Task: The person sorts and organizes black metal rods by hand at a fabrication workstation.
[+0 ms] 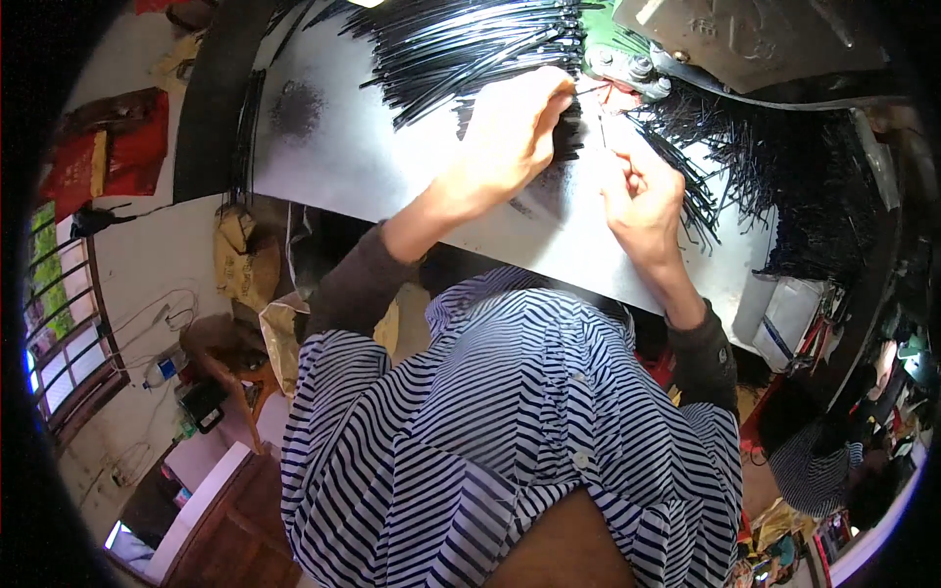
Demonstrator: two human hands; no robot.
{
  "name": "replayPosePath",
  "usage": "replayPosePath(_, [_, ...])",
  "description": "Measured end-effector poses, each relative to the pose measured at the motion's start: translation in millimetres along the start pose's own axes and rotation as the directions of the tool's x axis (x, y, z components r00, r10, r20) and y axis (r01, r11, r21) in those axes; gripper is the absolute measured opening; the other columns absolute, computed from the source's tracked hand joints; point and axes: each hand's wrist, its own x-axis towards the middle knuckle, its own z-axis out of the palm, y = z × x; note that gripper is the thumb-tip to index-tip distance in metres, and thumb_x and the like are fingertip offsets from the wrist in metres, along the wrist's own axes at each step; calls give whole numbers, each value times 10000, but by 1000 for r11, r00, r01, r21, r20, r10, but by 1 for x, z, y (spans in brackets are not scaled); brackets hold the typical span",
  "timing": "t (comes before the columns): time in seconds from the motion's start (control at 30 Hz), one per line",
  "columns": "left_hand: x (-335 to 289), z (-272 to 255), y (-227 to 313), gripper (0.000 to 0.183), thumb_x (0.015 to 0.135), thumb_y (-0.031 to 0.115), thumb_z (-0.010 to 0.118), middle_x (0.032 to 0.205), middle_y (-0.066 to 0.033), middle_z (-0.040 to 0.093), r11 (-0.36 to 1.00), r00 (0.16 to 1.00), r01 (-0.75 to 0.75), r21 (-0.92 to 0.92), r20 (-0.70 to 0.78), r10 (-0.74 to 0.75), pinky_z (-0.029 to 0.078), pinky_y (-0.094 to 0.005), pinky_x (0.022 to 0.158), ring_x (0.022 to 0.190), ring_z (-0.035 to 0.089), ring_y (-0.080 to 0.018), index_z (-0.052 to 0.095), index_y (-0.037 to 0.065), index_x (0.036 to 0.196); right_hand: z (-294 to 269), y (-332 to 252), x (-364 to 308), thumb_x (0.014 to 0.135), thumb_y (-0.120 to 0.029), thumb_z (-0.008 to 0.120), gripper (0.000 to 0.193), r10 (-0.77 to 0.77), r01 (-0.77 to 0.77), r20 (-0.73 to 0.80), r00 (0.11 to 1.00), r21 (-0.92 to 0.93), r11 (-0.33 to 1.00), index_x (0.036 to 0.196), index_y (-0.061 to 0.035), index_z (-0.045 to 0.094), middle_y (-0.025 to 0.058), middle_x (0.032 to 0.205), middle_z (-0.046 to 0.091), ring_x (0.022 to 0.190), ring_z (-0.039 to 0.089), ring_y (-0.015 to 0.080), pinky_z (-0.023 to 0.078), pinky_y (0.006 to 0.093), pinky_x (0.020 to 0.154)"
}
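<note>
At the bright work table [333, 171], both my hands are up against a small green machine [600, 34]. My left hand [505, 137] is closed, its thumb and fingertips pinched on a thin black rod at the machine's front; glare hides most of that rod. My right hand [647, 201] is closed too, thumb and forefinger pinching a thin rod that points up toward the machine's red part [619, 96]. Beyond my left hand lies a thick pile of thin black rods [470, 54]. A tangled heap of black rods [730, 147] spreads to the right of my right hand.
A large metal cover [755, 44] stands at the far right of the machine. An open white box [789, 309] with slim items sits at the table's right edge. Several more rods [245, 137] hang over the left edge. A yellowish sack [245, 260] is below left.
</note>
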Motion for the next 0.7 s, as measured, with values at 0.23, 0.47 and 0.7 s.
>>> replayPosePath(0.23, [32, 23, -21, 250, 859, 20, 585, 872, -190, 667, 987, 993, -97, 129, -56, 104, 514, -301, 681, 687, 646, -265, 646, 8, 1101, -5, -6, 28, 904, -7, 596, 139, -16, 13, -77, 997, -31, 999, 1019, 30, 666, -71, 646, 551, 526, 402, -41, 300, 148, 448])
replayPosePath(0.47, [24, 30, -26, 352, 837, 97, 615, 888, -127, 584, 993, 994, -101, 57, 39, 99, 436, -392, 719, 772, 557, -281, 578, 39, 1182, -6, 1, 38, 922, -13, 583, 156, -12, 14, -113, 993, 22, 1000, 1052, 25, 661, -65, 720, 591, 557, 423, -38, 327, 139, 470])
replayPosePath(0.7, [31, 29, -21, 321, 841, 14, 579, 849, -153, 666, 988, 996, -89, 126, 16, 87, 475, -306, 612, 633, 599, -237, 637, 28, 1156, -9, 9, 35, 928, -22, 575, 161, 32, -28, -87, 996, 45, 999, 1055, 23, 663, -67, 729, 593, 571, 433, -33, 344, 142, 487])
